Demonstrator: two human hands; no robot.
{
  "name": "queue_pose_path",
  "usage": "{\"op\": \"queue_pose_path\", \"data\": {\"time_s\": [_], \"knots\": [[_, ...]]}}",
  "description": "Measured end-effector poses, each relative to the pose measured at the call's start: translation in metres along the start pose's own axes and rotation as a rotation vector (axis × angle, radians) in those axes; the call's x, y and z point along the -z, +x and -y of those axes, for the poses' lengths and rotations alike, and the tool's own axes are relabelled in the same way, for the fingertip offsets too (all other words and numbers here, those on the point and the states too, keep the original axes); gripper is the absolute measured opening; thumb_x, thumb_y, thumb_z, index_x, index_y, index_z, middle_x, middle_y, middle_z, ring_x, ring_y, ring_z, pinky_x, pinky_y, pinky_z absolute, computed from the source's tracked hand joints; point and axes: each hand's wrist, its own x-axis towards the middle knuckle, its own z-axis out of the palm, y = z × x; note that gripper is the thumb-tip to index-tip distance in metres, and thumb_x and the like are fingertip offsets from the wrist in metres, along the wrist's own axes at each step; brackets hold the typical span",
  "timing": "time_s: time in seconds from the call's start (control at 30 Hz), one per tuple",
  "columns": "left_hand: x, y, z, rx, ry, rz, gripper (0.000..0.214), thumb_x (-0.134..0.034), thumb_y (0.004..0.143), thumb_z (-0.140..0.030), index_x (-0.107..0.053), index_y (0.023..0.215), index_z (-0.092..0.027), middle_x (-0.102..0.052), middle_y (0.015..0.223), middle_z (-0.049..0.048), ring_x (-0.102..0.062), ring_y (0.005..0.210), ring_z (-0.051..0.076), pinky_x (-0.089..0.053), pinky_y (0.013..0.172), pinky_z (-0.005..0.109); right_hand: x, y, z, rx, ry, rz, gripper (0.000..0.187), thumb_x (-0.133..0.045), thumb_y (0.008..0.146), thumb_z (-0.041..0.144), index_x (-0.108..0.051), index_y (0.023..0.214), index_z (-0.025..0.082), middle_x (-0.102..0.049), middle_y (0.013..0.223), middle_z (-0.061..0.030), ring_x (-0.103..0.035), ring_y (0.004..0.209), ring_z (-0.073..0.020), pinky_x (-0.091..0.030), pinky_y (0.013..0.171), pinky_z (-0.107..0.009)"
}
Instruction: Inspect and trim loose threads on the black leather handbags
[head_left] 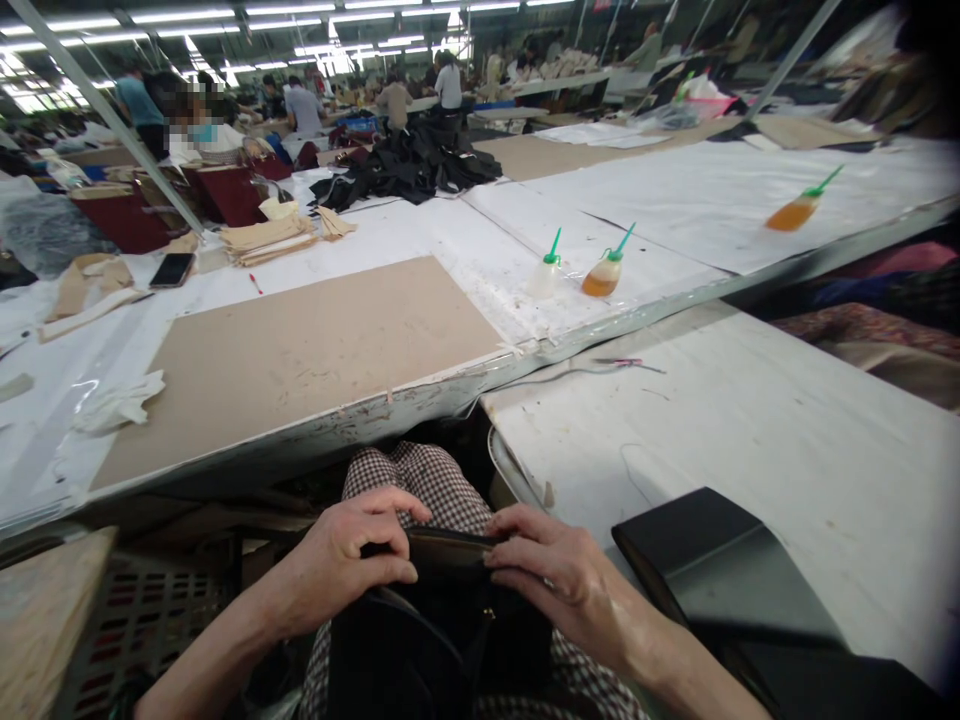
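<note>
A black bag point(442, 630) lies on my lap, over brown-and-white checked cloth point(416, 480). Its top edge faces up, with a lighter lining strip and a small gold-coloured metal piece showing inside. My left hand point(356, 545) holds the left end of that edge, thumb and fingers curled around it. At the right end, the fingers of my right hand point(559, 570) pinch the edge. The fingertips on the far side of the material are partly hidden. The bag's lower part is dark and hard to make out.
Black pieces point(720, 560) lie on the white side table point(825, 460) at my right, with thread snips point(626, 362) behind. Glue bottles point(602, 275) and a brown board point(322, 330) are on the long bench. A plastic crate point(150, 620) stands lower left. People work far back.
</note>
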Motion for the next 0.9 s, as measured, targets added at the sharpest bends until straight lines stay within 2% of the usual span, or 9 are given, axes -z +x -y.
{"op": "queue_pose_path", "data": {"time_s": [0.1,0.2,0.4,0.53,0.6,0.8,0.9], "knots": [[-0.005,-0.002,-0.001,0.051,-0.002,-0.092,0.017,-0.074,0.080,-0.017,-0.066,0.064,-0.019,-0.069,0.110,-0.0021,-0.064,0.098,0.015,-0.043,0.086,0.021,0.003,0.004,0.010,-0.068,0.114,0.040,0.015,-0.058,0.097,0.025,-0.068,0.086,0.022,-0.061,0.108,-0.0022,-0.061,0.094,-0.0157,-0.049,0.081,-0.026],[-0.012,-0.001,-0.003,0.076,0.050,-0.185,0.018,-0.073,0.080,-0.015,-0.065,0.064,-0.019,-0.071,0.097,-0.0024,-0.065,0.091,0.014,-0.043,0.081,0.022,-0.001,0.007,0.012,-0.098,0.127,-0.016,0.017,-0.059,0.096,0.024,-0.064,0.080,0.020,-0.062,0.103,-0.0016,-0.061,0.089,-0.0148,-0.049,0.078,-0.026],[-0.025,0.004,-0.001,0.083,0.169,-0.291,0.022,-0.074,0.078,-0.015,-0.061,0.061,-0.019,-0.072,0.090,-0.0037,-0.065,0.089,0.015,-0.044,0.081,0.024,-0.007,0.011,0.000,0.041,-0.186,-0.013,0.015,-0.052,0.098,0.021,-0.064,0.090,0.020,-0.063,0.108,-0.0056,-0.060,0.094,-0.0195,-0.050,0.081,-0.033],[-0.026,0.006,-0.001,0.083,0.176,-0.299,0.021,-0.073,0.078,-0.015,-0.061,0.061,-0.020,-0.073,0.091,-0.0027,-0.065,0.090,0.016,-0.044,0.082,0.026,-0.006,0.011,-0.003,0.041,-0.256,-0.002,0.017,-0.050,0.099,0.023,-0.063,0.087,0.019,-0.065,0.103,-0.0070,-0.062,0.091,-0.0213,-0.052,0.077,-0.035],[-0.025,0.006,-0.002,0.085,0.175,-0.308,0.021,-0.073,0.078,-0.015,-0.061,0.061,-0.020,-0.073,0.091,-0.0021,-0.065,0.091,0.017,-0.044,0.083,0.026,-0.009,0.011,-0.005,0.006,-0.215,-0.034,0.018,-0.050,0.098,0.022,-0.060,0.084,0.019,-0.065,0.100,-0.0063,-0.063,0.088,-0.0200,-0.052,0.075,-0.033],[-0.025,0.004,0.000,0.125,0.163,-0.348,0.022,-0.071,0.078,-0.016,-0.058,0.061,-0.019,-0.073,0.089,-0.0016,-0.065,0.086,0.017,-0.045,0.079,0.027,-0.032,0.010,-0.014,-0.143,0.049,-0.262,0.019,-0.061,0.092,0.031,-0.062,0.076,0.020,-0.069,0.104,-0.0057,-0.068,0.094,-0.0207,-0.054,0.081,-0.030],[-0.025,0.004,0.003,0.150,0.159,-0.377,0.024,-0.070,0.078,-0.017,-0.056,0.058,-0.019,-0.072,0.085,-0.0006,-0.064,0.082,0.018,-0.045,0.077,0.028,-0.038,0.008,-0.017,-0.204,0.123,-0.284,0.018,-0.063,0.090,0.034,-0.063,0.078,0.021,-0.071,0.103,-0.0061,-0.068,0.097,-0.0234,-0.053,0.085,-0.033]]}}
